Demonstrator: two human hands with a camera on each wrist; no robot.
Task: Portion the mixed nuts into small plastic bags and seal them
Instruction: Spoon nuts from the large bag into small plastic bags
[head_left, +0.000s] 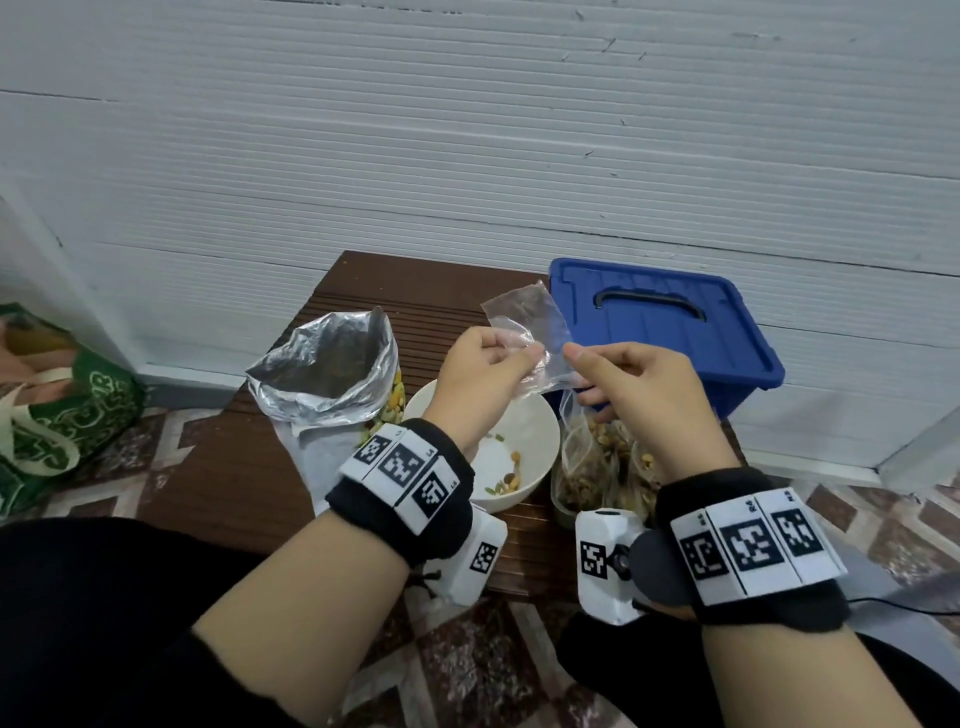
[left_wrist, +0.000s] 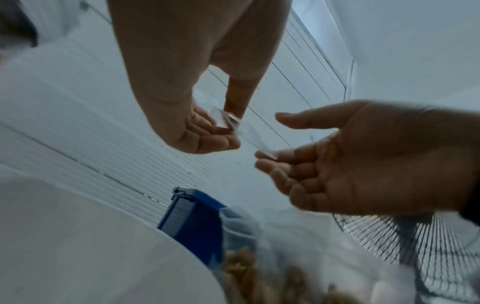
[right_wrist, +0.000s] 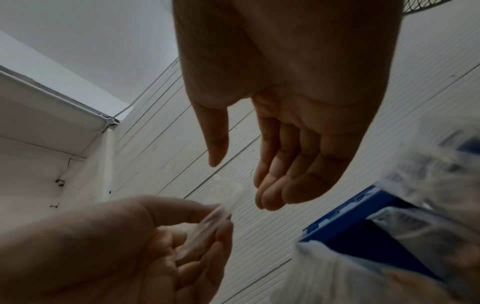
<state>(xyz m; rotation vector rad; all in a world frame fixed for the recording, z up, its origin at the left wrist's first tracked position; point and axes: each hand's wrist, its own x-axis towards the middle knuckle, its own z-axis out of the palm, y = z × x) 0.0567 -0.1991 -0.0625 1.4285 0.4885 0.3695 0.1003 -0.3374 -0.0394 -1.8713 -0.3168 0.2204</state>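
The left hand (head_left: 480, 371) pinches an empty small plastic bag (head_left: 527, 325) above the bowl (head_left: 524, 447); the right hand (head_left: 636, 387) hovers beside it, fingers relaxed. The film looks weightless, limp and slippery, best taken at the mouth edges.

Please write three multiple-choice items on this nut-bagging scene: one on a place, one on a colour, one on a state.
1. Where is the white bowl?
A. right of the foil bag
B. on the storage box
C. on the tiled floor

2. What colour is the storage box?
A. green
B. blue
C. red

3. What is in the small plastic bag pinched by the left hand?
A. nuts
B. nothing
C. water

Answers: 1 A, it stands on the wooden board beside the foil bag; 2 B, lid and walls are blue; 3 B, the film is clear and flat.
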